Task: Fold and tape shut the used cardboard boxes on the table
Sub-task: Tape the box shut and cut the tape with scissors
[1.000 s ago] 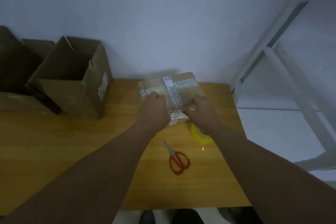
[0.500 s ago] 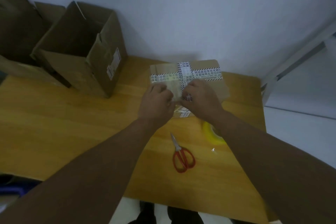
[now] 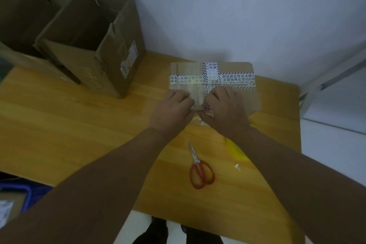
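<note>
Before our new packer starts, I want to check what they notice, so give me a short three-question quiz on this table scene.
1. True or false: the red-handled scissors lie on the wooden table, touched by neither hand.
2. The large cardboard box at the left is: A) open at the top, B) taped shut, C) flattened.
3. Fill in: the left hand and right hand are both at the near edge of the small box, which is crossed with printed ____.
Key: 1 true; 2 A; 3 tape.
</note>
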